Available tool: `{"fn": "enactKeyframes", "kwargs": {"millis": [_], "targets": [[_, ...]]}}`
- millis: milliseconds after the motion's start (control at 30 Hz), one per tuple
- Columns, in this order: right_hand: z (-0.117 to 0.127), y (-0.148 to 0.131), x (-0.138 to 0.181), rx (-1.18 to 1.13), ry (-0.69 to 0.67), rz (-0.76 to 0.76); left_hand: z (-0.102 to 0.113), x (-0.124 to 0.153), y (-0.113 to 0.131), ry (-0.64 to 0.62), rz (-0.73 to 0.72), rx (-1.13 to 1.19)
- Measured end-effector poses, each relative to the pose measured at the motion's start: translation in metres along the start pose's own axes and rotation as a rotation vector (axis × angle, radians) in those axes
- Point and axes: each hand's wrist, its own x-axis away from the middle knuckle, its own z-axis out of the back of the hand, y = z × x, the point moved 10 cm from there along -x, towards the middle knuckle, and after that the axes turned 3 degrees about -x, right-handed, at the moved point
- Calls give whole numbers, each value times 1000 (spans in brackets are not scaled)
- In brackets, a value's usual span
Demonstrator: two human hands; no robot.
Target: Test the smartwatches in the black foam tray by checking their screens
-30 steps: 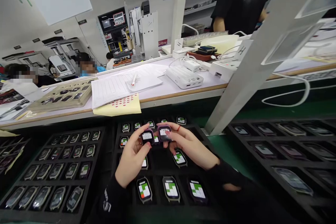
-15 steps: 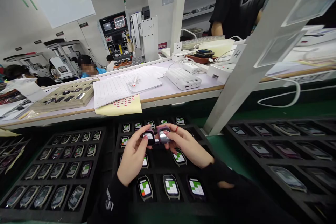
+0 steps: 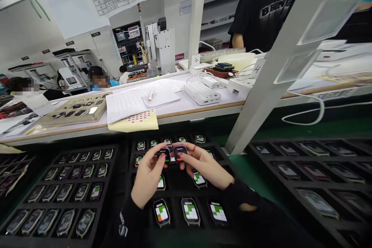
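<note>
My left hand [image 3: 147,178] grips a purple-edged smartwatch body [image 3: 164,156], its thumb on the mostly dark screen. Close beside it, my right hand [image 3: 205,164] holds a second purple smartwatch body [image 3: 180,153], the thumb at the lower part of its dark screen. Both watches are strapless and face me, side by side above the middle black foam tray [image 3: 174,205]. Several watches with lit green-and-white screens sit in that tray's slots, among them a silver one [image 3: 190,211] and a dark one [image 3: 217,212]. The hands hide part of the tray.
More watches fill a left foam tray [image 3: 100,201] and a right foam tray [image 3: 290,197]. Behind runs a bench shelf [image 3: 174,110] with papers [image 3: 128,102], a white power bank [image 3: 201,93] and cables. A slanted metal post [image 3: 255,97] rises at right. Co-workers are beyond.
Both held watches' screens have gone from bright white to mostly dark displays. My view has tilted slightly, so the scene sits a little lower. Both hands keep their hold.
</note>
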Motion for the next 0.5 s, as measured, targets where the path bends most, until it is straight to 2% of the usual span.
{"fn": "enactKeyframes", "kwargs": {"millis": [100, 167, 233, 300, 400, 433, 500], "targets": [[-5, -7, 3, -119, -31, 8, 6, -1, 5, 31, -15, 28], [-13, -17, 8, -241, -64, 12, 11, 1, 16, 59, -42, 75], [-24, -34, 18, -268, -94, 39, 15, 9, 32, 67, -73, 138], [-36, -57, 35, -154, -100, 117, 15, 23, 48, 42, -94, 196], [-45, -97, 72, 179, -22, 332, 18, 50, 62, 17, -144, 228], [-47, -103, 84, 268, -18, 367, 20, 58, 63, 17, -166, 226], [-48, -99, 100, 333, -74, 359, 19, 67, 49, -56, -106, 162]]}}
